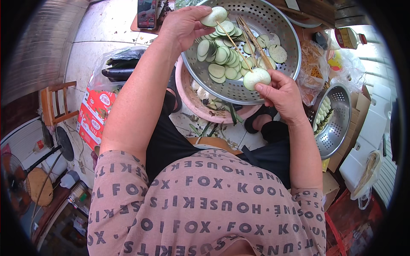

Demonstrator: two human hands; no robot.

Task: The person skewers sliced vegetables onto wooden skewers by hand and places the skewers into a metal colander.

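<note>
My left hand [189, 25] holds a pale green vegetable slice [217, 16] above the far left rim of a perforated steel colander [288, 41]. My right hand [278, 92] grips another slice [257, 79] over the near right rim. One thin bamboo skewer [235, 46] runs between the two slices; its tips are hidden at them. More bamboo skewers [256, 41] lean in a bundle inside the colander, their near ends close to my right hand. Overlapping round slices [224, 56] lie at the colander's left, with several paler ones [277, 53] at its right.
Under the colander is a pink basin [185, 96] with peelings. A bag of dark eggplants [118, 72] rests on a red carton [96, 118] at left; a phone [147, 14] lies beyond. At right, a second colander [336, 128] holds pale skewered pieces, beside plastic bags [314, 70] and a bottle [347, 37].
</note>
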